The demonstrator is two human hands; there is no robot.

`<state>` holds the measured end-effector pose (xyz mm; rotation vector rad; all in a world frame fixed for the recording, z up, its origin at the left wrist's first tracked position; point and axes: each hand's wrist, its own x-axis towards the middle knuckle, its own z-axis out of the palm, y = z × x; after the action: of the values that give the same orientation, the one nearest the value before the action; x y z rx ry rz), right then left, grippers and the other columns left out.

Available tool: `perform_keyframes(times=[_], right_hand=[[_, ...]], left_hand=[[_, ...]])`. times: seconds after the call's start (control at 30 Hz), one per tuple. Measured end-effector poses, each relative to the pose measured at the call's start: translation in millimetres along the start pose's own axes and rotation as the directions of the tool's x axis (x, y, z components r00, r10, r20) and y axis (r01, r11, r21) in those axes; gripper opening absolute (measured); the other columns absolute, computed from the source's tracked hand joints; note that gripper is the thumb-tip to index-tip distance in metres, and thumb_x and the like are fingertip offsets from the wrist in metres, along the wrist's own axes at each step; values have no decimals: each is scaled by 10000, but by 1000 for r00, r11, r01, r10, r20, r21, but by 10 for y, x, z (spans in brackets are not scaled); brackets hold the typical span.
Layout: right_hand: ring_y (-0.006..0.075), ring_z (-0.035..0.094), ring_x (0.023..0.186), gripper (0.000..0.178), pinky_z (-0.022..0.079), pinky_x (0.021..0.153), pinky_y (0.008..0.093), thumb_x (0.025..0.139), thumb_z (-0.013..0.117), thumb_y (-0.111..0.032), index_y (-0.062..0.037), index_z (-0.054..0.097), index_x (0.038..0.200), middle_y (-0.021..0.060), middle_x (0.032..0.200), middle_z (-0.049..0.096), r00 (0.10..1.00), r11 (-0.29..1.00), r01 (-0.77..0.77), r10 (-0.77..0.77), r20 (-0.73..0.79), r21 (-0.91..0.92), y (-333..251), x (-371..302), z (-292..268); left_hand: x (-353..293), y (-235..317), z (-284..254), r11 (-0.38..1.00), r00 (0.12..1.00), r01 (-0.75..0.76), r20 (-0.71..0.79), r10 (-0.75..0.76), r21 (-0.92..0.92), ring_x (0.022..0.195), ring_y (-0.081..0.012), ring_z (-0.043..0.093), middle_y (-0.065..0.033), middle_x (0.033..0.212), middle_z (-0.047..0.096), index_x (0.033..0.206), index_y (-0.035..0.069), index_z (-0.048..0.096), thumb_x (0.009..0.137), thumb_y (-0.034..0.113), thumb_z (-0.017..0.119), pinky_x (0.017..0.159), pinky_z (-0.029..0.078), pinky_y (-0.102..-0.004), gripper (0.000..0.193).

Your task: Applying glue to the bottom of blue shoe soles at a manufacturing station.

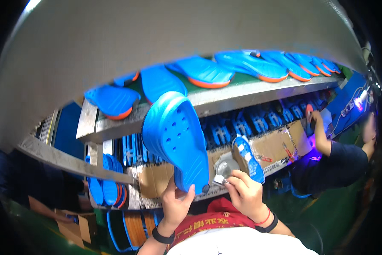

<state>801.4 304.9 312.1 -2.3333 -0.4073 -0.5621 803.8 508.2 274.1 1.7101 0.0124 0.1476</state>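
Observation:
My left hand point(178, 204) grips a bright blue clog point(176, 140) by its heel end, thumb pressed on the edge. The clog stands up tilted, its toe pointing away from me and its round vent holes showing. A small dark round piece sits at the heel's right side. My right hand point(247, 196) is closed in a pinch just right of the heel, beside a small whitish piece point(219, 179); what its fingertips hold is too small to make out. Ahead of it are a round grey dish point(227, 166) and a blue shoe piece with white patches point(250, 159).
Blue soles with orange edges point(203, 72) line a raised green belt point(252, 83) with a metal rim. Cardboard point(267, 148) covers the bench, with red-handled pliers point(289, 153). Blue clogs point(108, 182) stand left. A co-worker point(331, 163) works at right; another person point(33, 182) is at left.

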Motion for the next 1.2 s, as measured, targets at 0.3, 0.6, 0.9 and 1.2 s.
perform_keyframes(times=[0.3, 0.6, 0.9, 1.2], right_hand=[[323, 662, 707, 79, 528, 604, 350, 783, 684, 14, -1, 655, 854, 168, 880, 655, 940, 965, -261, 244, -237, -40, 376, -209, -536], [194, 577, 574, 78, 411, 462, 281, 774, 677, 41, 28, 634, 839, 148, 905, 650, 892, 938, -345, 321, -319, -21, 410, -441, -661], [261, 612, 692, 67, 465, 608, 329, 805, 664, 17, 16, 643, 868, 157, 888, 656, 928, 962, -270, 247, -277, -47, 501, -493, -572], [312, 625, 644, 125, 473, 539, 346, 770, 668, 53, 22, 606, 873, 182, 900, 633, 970, 971, -236, 238, -44, 39, 432, -227, -257]], left_hand=[[1408, 962, 748, 870, 860, 225, 509, 35, -440, 807, -234, 686, -198, 1172, 575, 1313, -6, 304, 874, 59, 653, 623, 591, -278, 565], [2693, 1305, 1641, 863, 863, -32, 422, 279, -504, 753, -216, 672, -164, 957, 642, 1073, -50, 542, 917, 59, 568, 633, 575, -286, 191], [2678, 989, 1607, 752, 740, -619, 154, 655, -229, 745, -209, 661, -146, 877, 647, 1047, -52, 553, 925, 38, 549, 658, 564, -293, 152], [855, -11, 330, 897, 909, -406, -176, 377, -175, 728, -52, 474, -60, 1028, 437, 1332, 73, 279, 924, -14, 532, 629, 411, -172, 488]])
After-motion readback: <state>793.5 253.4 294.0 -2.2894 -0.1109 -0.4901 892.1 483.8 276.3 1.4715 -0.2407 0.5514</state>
